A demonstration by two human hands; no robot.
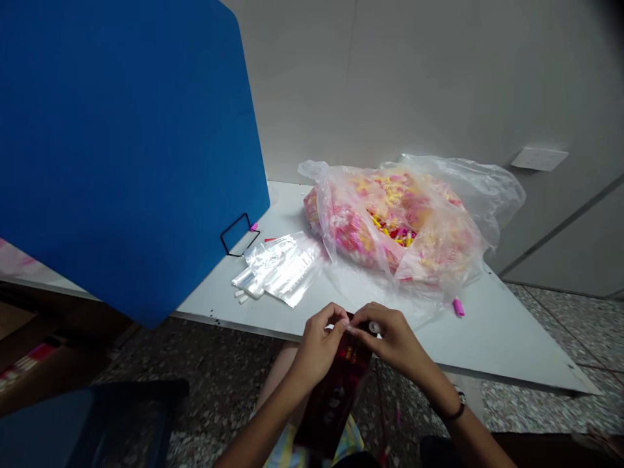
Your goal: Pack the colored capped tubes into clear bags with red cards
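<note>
Our left hand (318,348) and right hand (392,343) pinched shut on the top of a dark red packet (336,396), just past the white table's (273,318) near edge, a clear plastic bag (390,224) of pink and yellow pieces farther along the tabletop.

A blue partition (127,149) is standing over the left end of the white counter (487,338), a bulging plastic bag of pink and yellow pieces (394,221) is sitting at its back, and clear plastic sleeves (280,268) are lying near its front edge.
</note>
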